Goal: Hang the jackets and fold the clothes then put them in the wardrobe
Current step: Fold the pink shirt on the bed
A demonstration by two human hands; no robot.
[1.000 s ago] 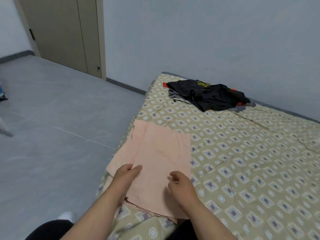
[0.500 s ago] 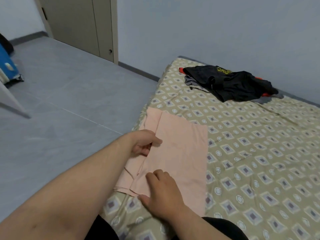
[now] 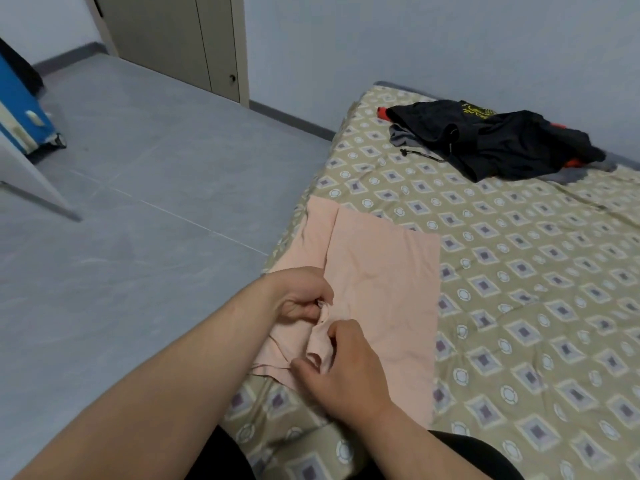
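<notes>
A peach-pink garment (image 3: pixel 384 282) lies partly folded at the near left edge of the bed (image 3: pixel 519 306). My left hand (image 3: pixel 299 294) pinches its folded left edge near the middle. My right hand (image 3: pixel 341 370) grips a bunched-up piece of the same edge just below, lifted off the cloth. The two hands sit close together. At the far end of the bed lies a heap of dark clothes (image 3: pixel 491 143), black on top with grey and red pieces under it.
Grey floor (image 3: pixel 138 220) lies left of the bed. A beige wardrobe door (image 3: pixel 180 39) stands at the back left wall. A blue and white object (image 3: pixel 20 109) and a white panel (image 3: pixel 24 174) are at the far left.
Both hands came together at the garment's left edge and took hold of it; the right hand bunched the cloth up. The view shifted left.
</notes>
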